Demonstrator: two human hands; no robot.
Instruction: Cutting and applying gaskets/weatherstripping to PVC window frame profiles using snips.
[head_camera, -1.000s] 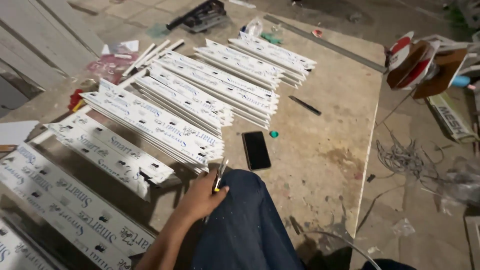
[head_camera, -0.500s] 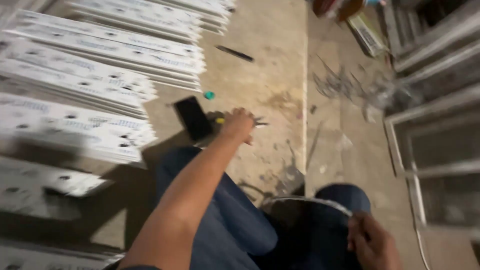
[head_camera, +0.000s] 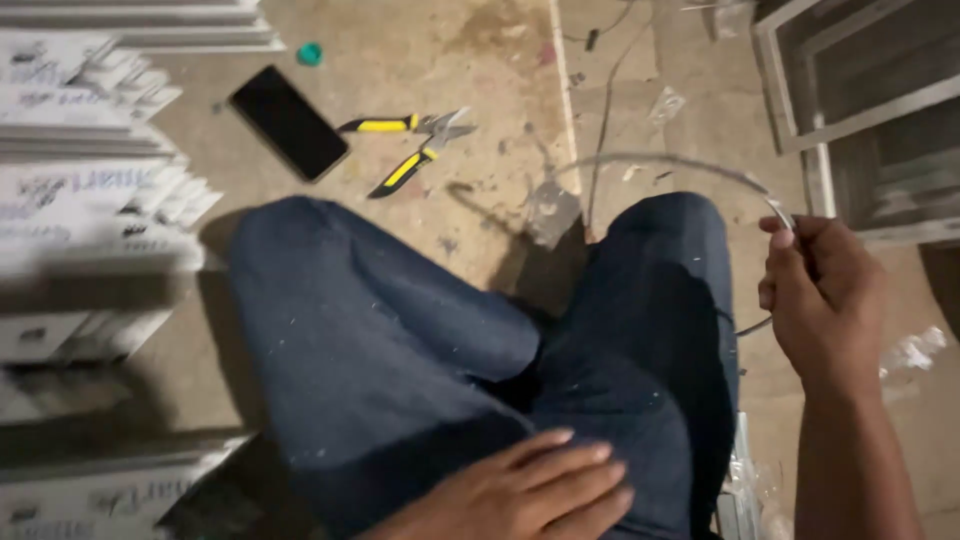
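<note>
**Right hand pinches a bent wire beside the knee; cutters lie on the board**

A thin grey wire (head_camera: 660, 162) arcs from the floor near the board's right edge, over the right knee, and ends in the right hand (head_camera: 820, 300). That hand's grip is clenched on the wire, thumb and fingers pinched around its end, with a second short length of wire showing under the palm. The hand sits just to the right of the knee, wrist bent inward, forearm running down to the bottom right corner.

The left hand (head_camera: 530, 495) lies flat on the lap, palm down, fingers together and stretched toward the right; its grip is released and holds nothing.

The person sits with both legs in dark blue jeans (head_camera: 400, 350) spread across the middle of the view, covering much of the board.

Beyond the knees, on the wooden board (head_camera: 440, 60), lie yellow-handled cutters (head_camera: 410, 150) with handles spread open, well apart from both hands. Just left of them rests a black phone (head_camera: 288, 122), face up and set at a slant. A small green cap (head_camera: 310, 53) sits near the board's far edge.

Stacks of white printed strips (head_camera: 90, 200) fill the board's left side, blurred. Right of the board, the bare floor (head_camera: 680, 60) carries stray wire bits and scraps, and grey frames (head_camera: 860, 90) stand at the far right corner.
</note>
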